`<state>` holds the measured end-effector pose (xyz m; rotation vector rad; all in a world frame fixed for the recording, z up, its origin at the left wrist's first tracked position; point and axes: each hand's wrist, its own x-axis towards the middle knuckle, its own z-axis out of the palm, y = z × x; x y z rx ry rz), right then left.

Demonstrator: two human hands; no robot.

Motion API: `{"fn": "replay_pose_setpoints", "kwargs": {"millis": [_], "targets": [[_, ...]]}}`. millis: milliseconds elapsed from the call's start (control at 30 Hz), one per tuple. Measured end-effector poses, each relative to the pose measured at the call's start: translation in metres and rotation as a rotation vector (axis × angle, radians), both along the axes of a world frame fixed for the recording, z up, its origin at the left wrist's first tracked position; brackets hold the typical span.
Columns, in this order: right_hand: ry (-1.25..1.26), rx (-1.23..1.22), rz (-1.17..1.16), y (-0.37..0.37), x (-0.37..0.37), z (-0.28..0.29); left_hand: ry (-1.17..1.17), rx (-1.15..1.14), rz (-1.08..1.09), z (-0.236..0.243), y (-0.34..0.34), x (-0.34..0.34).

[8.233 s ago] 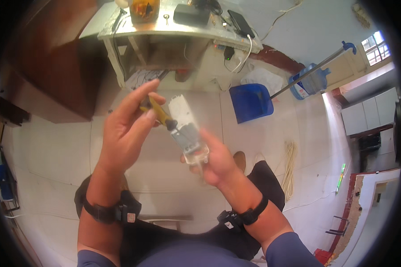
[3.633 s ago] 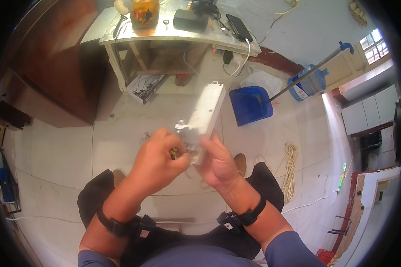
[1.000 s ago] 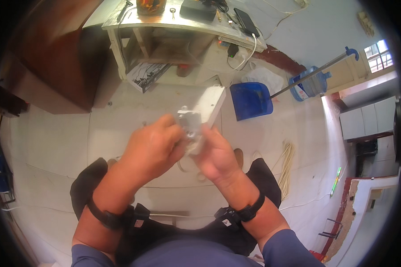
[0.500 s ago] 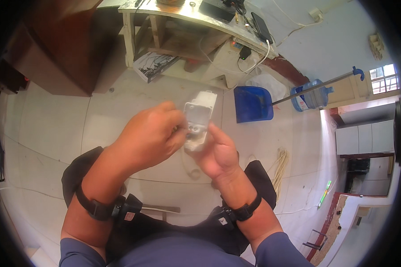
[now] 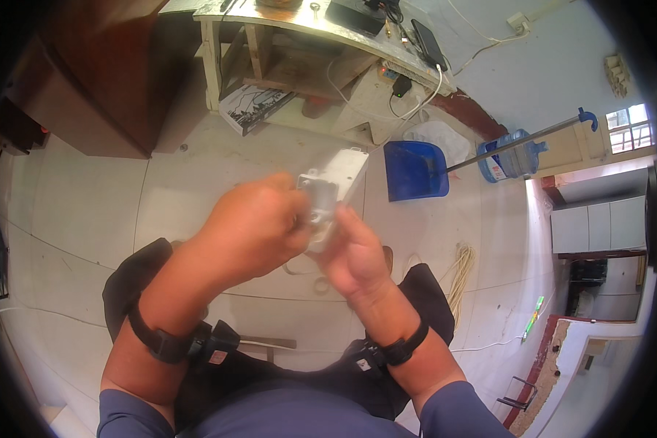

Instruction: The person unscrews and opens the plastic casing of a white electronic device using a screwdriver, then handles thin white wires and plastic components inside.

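Note:
A white plastic box with a recessed, frame-like compartment (image 5: pixel 347 174) is held up in front of me, tilted, its upper part pointing away. My right hand (image 5: pixel 358 255) grips its lower end, thumb along the right side and fingers beneath. On the other side, my left hand (image 5: pixel 259 223) is closed in a pinch against the box's left edge, close to small round fittings in the compartment. Motion blurs the left fingertips, and whatever they hold is hidden.
Ahead stands a pale workbench (image 5: pixel 306 25) bearing a phone (image 5: pixel 429 45) and cables. A blue dustpan (image 5: pixel 416 171) and a large water bottle (image 5: pixel 505 157) are to the right. A coil of cream cable (image 5: pixel 460 281) lies on the tiled floor. At far left is a brown cabinet (image 5: pixel 98 95).
The white box has turned, its upper end swinging slightly right. My left hand has shifted a little right over its compartment, still pinched. My right hand keeps its grip.

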<state>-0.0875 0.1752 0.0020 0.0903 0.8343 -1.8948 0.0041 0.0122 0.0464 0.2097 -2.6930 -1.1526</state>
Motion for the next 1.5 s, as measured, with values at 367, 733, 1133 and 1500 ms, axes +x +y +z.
{"fn": "replay_pose_setpoints", "kwargs": {"millis": [367,733,1133,1500], "targets": [[0.081,-0.010,-0.047,0.001,0.002,-0.003,-0.049,-0.071,0.011,-0.004,0.004,0.000],[0.249,0.003,-0.068,0.001,0.004,0.004,-0.063,-0.052,0.034,-0.006,0.005,-0.002],[0.306,-0.015,-0.064,0.000,0.004,0.005,-0.082,-0.079,0.018,-0.004,0.006,-0.001],[0.293,-0.013,-0.072,0.002,0.003,0.003,-0.048,0.050,0.050,-0.007,0.010,-0.001]]}}
